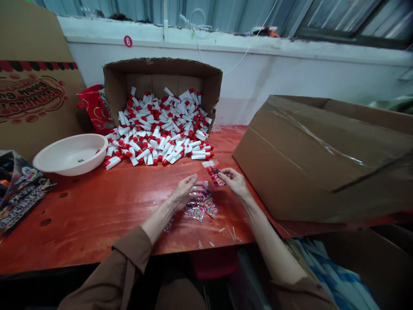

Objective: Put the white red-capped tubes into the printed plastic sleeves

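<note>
My right hand (237, 184) pinches a small clear bag with a red, colourfully printed pattern (213, 172) between thumb and fingers, just above the table. To its left, my left hand (184, 193) is open, thumb apart from the outstretched fingers, over a few similar printed bags (197, 211). Those bags lie overlapping on the table, partly covered by the left hand. Another printed bag (168, 225) shows beside my left forearm. Beyond the hands, many small white tubes with red caps (161, 142) spill from a tipped cardboard box (163, 64).
A large cardboard box (309, 159) stands close by my right arm. On the left are a white plastic basin (69, 150), a red bag (96, 107) and a black printed box (24, 193). Small scraps (232, 234) lie near the front edge of the red-brown table (106, 215).
</note>
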`<state>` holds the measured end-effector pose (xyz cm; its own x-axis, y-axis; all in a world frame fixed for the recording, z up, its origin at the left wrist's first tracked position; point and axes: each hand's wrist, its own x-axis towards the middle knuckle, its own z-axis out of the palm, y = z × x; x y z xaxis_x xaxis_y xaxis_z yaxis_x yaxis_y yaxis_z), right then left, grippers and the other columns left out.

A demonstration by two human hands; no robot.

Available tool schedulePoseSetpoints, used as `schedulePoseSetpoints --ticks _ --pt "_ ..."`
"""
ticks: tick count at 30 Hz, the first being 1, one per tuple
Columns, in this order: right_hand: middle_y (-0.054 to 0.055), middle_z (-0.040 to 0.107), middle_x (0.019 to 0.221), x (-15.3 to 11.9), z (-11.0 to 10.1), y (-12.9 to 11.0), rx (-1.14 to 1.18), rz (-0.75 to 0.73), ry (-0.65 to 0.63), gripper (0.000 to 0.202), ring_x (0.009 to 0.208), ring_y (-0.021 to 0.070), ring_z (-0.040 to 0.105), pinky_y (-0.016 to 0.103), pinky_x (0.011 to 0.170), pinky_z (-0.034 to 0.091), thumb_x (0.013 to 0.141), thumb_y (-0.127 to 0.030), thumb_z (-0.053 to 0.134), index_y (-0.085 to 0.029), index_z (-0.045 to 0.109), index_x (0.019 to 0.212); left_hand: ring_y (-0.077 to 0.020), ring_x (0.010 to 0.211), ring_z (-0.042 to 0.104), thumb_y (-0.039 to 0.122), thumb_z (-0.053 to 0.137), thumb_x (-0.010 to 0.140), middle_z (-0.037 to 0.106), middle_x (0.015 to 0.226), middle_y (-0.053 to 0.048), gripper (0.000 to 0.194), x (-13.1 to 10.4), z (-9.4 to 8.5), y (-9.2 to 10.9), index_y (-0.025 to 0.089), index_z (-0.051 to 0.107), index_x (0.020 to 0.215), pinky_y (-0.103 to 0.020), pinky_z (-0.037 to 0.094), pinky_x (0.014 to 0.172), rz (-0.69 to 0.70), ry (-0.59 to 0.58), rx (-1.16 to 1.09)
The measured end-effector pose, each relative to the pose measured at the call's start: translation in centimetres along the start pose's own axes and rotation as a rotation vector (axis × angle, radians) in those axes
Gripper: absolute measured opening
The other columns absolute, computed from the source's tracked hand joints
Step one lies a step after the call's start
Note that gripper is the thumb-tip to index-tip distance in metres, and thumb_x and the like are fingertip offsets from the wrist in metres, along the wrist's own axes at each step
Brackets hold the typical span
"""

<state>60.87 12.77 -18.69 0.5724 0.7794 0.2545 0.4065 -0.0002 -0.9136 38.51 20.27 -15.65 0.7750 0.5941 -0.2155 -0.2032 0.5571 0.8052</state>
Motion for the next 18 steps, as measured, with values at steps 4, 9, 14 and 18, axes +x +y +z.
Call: schedulePoseSetpoints --ticks 4,9,14,18 --pt "0.003 0.066 0.080 -3.1 3.7 -4.1 0.168 -0.021 -0.157 0.036 0.070 0.0158 0.060 0.027 0.065 0.049 0.075 -0.051 0.074 -0.019 0.064 0.086 -0.0135 0.067 0.064 0.054 0.074 0.077 0.069 0.086 -0.006 0.045 -0.1 0.9 -0.9 0.015 0.063 0.098 -0.027 0.053 0.066 0.080 -0.002 -0.158" --pt "0.003 0.066 0.076 -3.0 4.2 -4.5 0.001 -0.075 -0.255 0.029 0.070 0.0166 0.060 0.028 0.066 0.047 0.086 -0.046 0.061 -0.018 0.065 0.082 -0.0164 0.068 0.066 0.037 0.073 0.083 0.072 0.081 -0.009 0.031 -0.9 -1.1 0.7 0.010 0.065 0.096 -0.029 0.054 0.070 0.143 0.139 -0.202" --pt "0.007 0.070 0.089 -2.6 2.8 -1.6 -0.464 -0.110 -0.297 0.023 0.080 0.0199 0.063 0.030 0.071 0.044 0.085 -0.040 0.064 -0.018 0.068 0.090 -0.0220 0.070 0.071 0.033 0.059 0.093 0.072 0.084 -0.010 0.022 -2.5 -4.8 4.3 0.012 0.061 0.100 -0.037 0.059 0.065 0.167 0.253 -0.206" --pt "0.007 0.066 0.090 -3.5 3.9 -0.7 -0.670 -0.155 -0.324 0.018 0.081 0.0190 0.060 0.029 0.071 0.041 0.087 -0.036 0.064 -0.018 0.066 0.090 -0.0192 0.064 0.069 0.039 0.067 0.087 0.070 0.083 -0.008 0.028 -3.5 -6.0 4.7 0.013 0.060 0.094 -0.036 0.060 0.062 0.180 0.275 -0.207"
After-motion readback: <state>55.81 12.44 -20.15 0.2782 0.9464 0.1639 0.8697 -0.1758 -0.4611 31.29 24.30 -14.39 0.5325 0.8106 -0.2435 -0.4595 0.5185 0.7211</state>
